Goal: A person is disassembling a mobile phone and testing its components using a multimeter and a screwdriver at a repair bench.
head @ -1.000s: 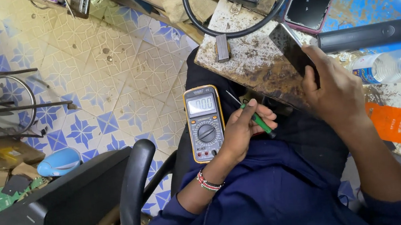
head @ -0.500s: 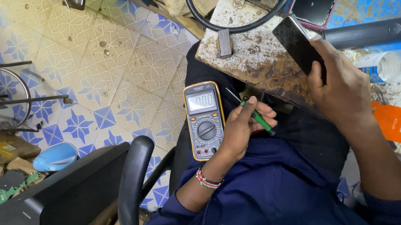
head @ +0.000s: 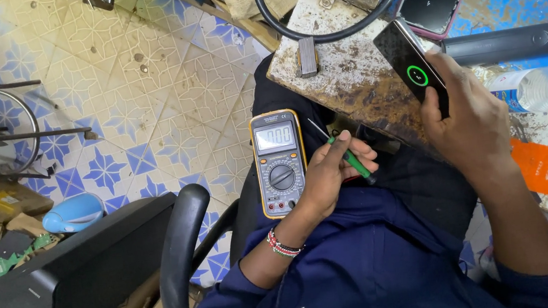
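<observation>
Phone (head: 412,68) and multimeter (head: 280,163) are the two things we have in hand, and they sit well apart: the phone in the upper right of the frame, the meter at centre. Our right hand (head: 471,126) wraps the lower end of the dark phone, fingers closed around its edges, and its long axis tilts up and to the left, out over the rusty tabletop (head: 347,78). A green ring glows on its screen.

Our left hand (head: 331,178) is closed on two things at once: the yellow-edged multimeter rests against the palm, upright in the frame with its display toward the top, while the fingers pinch a green-handled screwdriver (head: 351,161). The screwdriver's thin shaft points up and left, its handle slanting down toward the right, so the tip lies between meter and phone. The left hand is nearer the meter's dial; the right hand alone reaches the phone. A black cable (head: 274,21) loops over the tabletop's upper edge.
</observation>
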